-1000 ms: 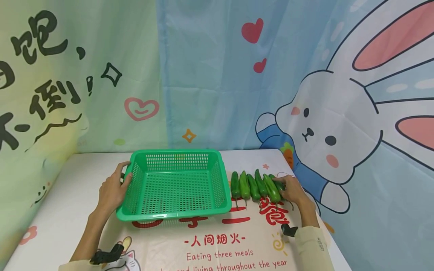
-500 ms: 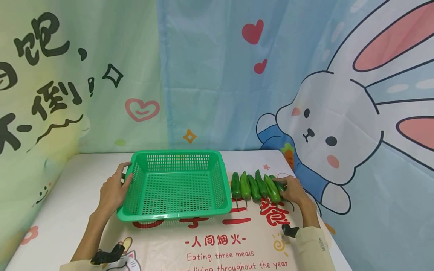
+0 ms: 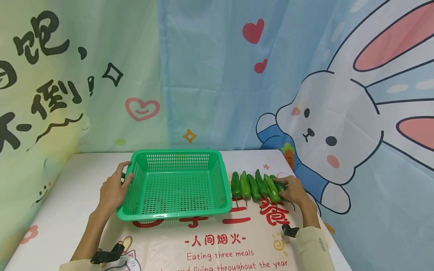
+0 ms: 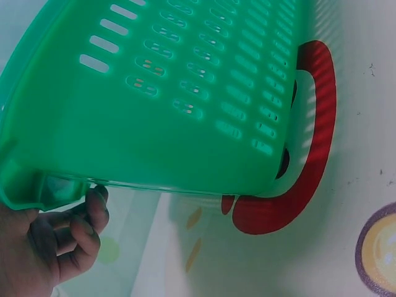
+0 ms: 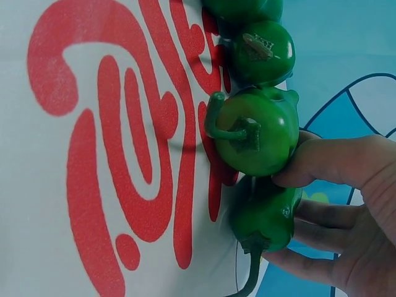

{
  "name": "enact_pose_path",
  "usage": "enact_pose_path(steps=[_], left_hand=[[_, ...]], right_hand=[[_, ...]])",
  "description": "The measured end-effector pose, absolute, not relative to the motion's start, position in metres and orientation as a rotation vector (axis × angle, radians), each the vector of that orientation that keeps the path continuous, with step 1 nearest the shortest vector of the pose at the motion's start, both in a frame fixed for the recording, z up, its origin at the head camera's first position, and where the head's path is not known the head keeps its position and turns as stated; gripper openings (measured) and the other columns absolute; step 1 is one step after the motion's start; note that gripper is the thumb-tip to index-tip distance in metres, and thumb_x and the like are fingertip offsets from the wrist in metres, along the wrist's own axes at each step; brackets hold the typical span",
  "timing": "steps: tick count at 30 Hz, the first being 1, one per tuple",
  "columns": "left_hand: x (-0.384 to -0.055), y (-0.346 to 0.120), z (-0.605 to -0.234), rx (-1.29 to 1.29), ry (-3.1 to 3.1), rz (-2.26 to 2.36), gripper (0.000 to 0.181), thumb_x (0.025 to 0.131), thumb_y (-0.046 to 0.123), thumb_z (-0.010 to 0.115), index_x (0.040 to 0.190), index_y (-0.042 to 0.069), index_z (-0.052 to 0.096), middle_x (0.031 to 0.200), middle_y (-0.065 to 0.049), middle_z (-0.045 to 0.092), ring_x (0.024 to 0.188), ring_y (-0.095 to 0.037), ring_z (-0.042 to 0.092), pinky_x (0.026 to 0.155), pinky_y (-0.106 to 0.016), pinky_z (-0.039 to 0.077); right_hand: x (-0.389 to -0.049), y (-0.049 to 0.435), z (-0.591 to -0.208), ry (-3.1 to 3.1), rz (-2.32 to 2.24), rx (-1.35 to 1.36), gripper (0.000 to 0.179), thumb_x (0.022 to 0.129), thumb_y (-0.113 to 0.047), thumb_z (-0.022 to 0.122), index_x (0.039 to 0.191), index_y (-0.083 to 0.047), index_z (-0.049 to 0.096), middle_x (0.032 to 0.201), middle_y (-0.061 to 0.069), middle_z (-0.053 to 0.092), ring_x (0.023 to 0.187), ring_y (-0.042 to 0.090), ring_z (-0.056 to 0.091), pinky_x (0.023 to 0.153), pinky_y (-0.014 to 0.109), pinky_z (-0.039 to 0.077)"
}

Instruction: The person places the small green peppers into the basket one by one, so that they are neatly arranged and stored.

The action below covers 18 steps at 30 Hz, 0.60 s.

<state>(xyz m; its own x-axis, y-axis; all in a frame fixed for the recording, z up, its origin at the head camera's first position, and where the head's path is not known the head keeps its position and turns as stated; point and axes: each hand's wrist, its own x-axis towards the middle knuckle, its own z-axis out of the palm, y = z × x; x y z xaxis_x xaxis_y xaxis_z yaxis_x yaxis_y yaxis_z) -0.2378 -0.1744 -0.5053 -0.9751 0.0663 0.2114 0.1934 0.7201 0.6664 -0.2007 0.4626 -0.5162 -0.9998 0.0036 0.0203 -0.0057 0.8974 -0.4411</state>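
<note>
Basket [image 3: 176, 192]: green plastic with lots of little holes, sitting on the table [image 3: 84, 180], left of the peppers. Its long sides run left to right.
Left hand [image 3: 112, 189]: its fingers curl round the basket's left rim, so it has a grip there. Maybe that is to stop the basket from sliding.
Peppers [image 3: 253, 187]: six green ones in a row, just right of the basket. Thin tips point far and stems point near. They lie side by side, perhaps so each one is easy to pick.
Last pepper [image 5: 266, 213]: the one at the right end of the row. It lies on the table, with its stem bending near.
Right hand [image 3: 294, 190]: it pinches the last pepper, thumb on the left and fingers on the right. The end spot likely leaves room for fingers.
Thumb [image 5: 297, 173]: squeezed in close to the next pepper [image 5: 257, 133]. I cannot tell if those two touch.
Curtain [image 3: 203, 75]: blue and green, on the far side, with a big rabbit [image 3: 325, 120] on the right.
</note>
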Motion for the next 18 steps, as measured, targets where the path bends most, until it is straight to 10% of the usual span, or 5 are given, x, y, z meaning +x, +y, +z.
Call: enact_pose_path(steps=[18], left_hand=[[-0.2365, -0.1736, -0.5038, -0.206, -2.744, -1.099, 0.05, 0.117, 0.025, 0.051, 0.161, 0.004, 0.044, 0.118, -0.036, 0.073, 0.091, -0.045, 0.076, 0.06, -0.038, 0.051]], right_hand=[[-0.1989, 0.4643, -0.5095, -3.017, 0.758, -0.04, 0.052, 0.082, -0.001, 0.084, 0.134, 0.0, 0.076, 0.119, 0.032, 0.076, 0.098, 0.041, 0.073, 0.072, 0.045, 0.063]])
